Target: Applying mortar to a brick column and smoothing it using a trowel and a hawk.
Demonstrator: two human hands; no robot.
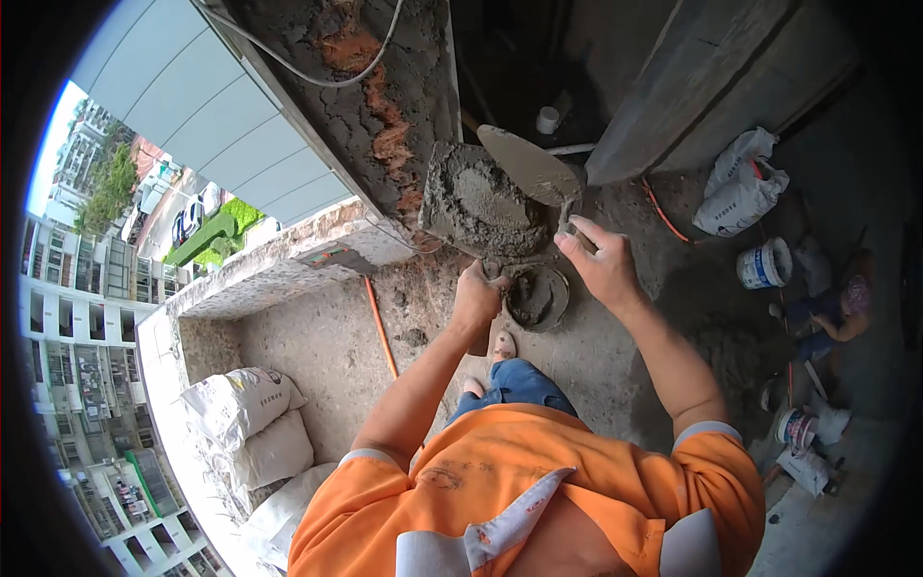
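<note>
My left hand (478,296) is closed round the handle of a mortar board, a square hawk (437,219) heaped with wet grey mortar (490,207). In my right hand (603,258) is a pointing trowel, its broad blade (531,165) coated with mortar and tilted above the hawk's right side. The fingers of that hand pinch the trowel near its neck; part of the handle is hidden. Just below the hawk, on the floor between my hands, stands a round bucket (538,298) with grey mortar inside.
Ahead rises a wall strip with grey mortar and exposed red brick (389,135). Filled white sacks (245,409) lie at lower left, beside a low ledge. Orange pipes (381,327) stick up from the floor. At right are a white sack (740,183), a bucket (764,264) and another person (841,308).
</note>
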